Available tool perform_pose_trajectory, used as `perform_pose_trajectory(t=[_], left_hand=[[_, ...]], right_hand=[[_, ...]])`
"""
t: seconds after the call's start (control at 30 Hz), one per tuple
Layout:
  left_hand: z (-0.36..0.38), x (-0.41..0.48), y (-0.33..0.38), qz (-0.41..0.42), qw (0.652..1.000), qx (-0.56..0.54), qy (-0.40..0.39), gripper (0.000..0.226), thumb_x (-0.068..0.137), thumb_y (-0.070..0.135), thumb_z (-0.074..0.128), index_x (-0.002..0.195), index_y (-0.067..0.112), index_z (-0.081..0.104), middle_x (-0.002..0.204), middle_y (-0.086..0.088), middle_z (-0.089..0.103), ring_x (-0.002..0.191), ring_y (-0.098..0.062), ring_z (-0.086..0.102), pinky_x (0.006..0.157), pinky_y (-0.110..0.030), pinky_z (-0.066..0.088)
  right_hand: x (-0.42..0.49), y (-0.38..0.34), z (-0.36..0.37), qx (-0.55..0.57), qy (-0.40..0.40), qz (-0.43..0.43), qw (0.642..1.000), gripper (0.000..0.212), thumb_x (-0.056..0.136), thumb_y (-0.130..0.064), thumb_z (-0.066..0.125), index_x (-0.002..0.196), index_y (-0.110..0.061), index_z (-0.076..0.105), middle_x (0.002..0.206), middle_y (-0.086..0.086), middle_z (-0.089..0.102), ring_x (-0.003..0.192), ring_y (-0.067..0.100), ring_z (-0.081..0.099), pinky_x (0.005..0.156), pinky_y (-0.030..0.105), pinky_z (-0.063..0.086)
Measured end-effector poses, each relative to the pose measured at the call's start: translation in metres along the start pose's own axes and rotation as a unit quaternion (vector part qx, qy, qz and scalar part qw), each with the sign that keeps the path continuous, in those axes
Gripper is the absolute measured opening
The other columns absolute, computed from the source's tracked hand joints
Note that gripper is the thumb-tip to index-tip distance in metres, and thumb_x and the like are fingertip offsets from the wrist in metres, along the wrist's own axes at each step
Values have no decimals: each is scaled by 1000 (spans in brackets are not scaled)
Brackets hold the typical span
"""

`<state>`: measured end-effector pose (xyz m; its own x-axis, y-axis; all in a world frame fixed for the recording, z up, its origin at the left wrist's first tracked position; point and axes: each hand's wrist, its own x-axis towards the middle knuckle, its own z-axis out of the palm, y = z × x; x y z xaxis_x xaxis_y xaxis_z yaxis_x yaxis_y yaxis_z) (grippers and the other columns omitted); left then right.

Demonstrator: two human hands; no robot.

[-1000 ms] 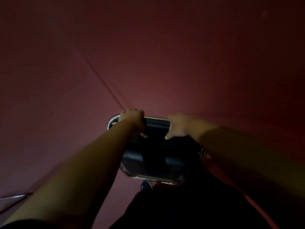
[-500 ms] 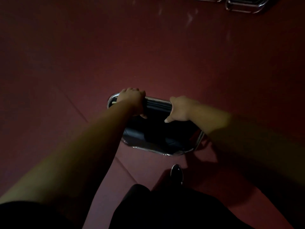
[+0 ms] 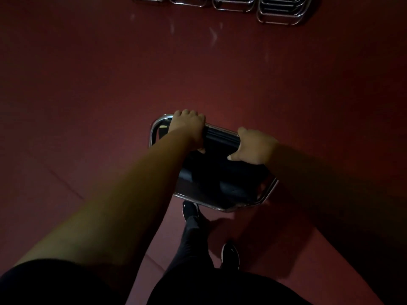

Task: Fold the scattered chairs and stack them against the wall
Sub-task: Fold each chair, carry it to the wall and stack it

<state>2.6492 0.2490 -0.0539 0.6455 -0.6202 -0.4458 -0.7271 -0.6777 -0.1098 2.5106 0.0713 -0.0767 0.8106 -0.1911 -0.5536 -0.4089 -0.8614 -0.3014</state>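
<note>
While left hand (image 3: pixel 187 127), right hand (image 3: pixel 254 146) curl round top edge, chair (image 3: pixel 220 181) hangs lengthwise downward, edge running left-right.

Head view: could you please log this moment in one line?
left hand: grips chair | right hand: grips chair | stacked chairs: ahead

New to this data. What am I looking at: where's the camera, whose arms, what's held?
No machine here: a person wears one wide-angle camera on the head, looking forward and down, so the arms are their own. The left hand and right hand both grip the top edge of a black padded chair with a chrome frame, seemingly folded. Below are the person's shoes on a dark red floor. At the top of the picture, stacked chairs stand ahead. The light is dim, so finer detail is lost.
</note>
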Motion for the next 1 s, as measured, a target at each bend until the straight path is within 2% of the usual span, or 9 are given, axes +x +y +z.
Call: perform_pose_trajectory(t=[0.1,0.23,0.5,0.7,0.83,0.9,1.0], left_hand=[[-4,35,-41,5,999,-8,-39,101,59,66,92,138,18,51,141,-10,57,133,-33,50,113,-48,37],[-6,70,-101,2,997,-24,-75,104,57,67,92,139,18,51,143,-11,57,135,-35,50,113,-50,39],[-5,121,-149,-18,994,-64,-92,106,57,71,91,140,19,50,144,-11,56,135,-36,50,113,-51,38],[-20,186,-166,-57,984,-82,-148,107,54,71,92,139,22,51,142,-9,59,133,-34,52,111,-50,42],[-39,237,-171,-86,974,-91,-191,103,53,73,90,135,25,52,136,-5,62,127,-33,56,104,-50,44],[-58,268,-169,-97,970,-95,-202,102,53,71,91,135,25,52,136,-5,62,127,-32,56,103,-49,45],[-106,323,-158,-100,969,-96,-203,99,53,68,93,133,25,54,134,-5,62,124,-32,57,101,-47,48]], right_hand=[[41,-30,-5,-2,3,18,1000,68,75,-65,82,115,-24,44,105,-3,59,91,19,57,72,36,47],[97,-73,-23,-2,-24,24,999,75,76,-60,85,128,-20,48,102,-2,56,91,22,57,69,35,44],[172,-95,-70,-24,-84,19,996,90,76,-57,87,144,-20,41,119,3,59,102,25,58,78,37,49],[242,-82,-99,-25,-95,-11,995,91,74,-58,88,146,-21,46,136,5,62,112,27,60,80,35,46],[299,-65,-131,5,-144,-45,989,112,74,-52,91,163,-18,32,159,9,47,136,32,52,99,38,50],[328,-52,-152,1,-157,-46,987,116,71,-54,93,163,-19,32,160,9,45,139,33,51,108,44,50],[364,-21,-199,5,-162,-52,985,112,68,-57,93,158,-18,39,155,8,50,133,32,54,106,45,52]])
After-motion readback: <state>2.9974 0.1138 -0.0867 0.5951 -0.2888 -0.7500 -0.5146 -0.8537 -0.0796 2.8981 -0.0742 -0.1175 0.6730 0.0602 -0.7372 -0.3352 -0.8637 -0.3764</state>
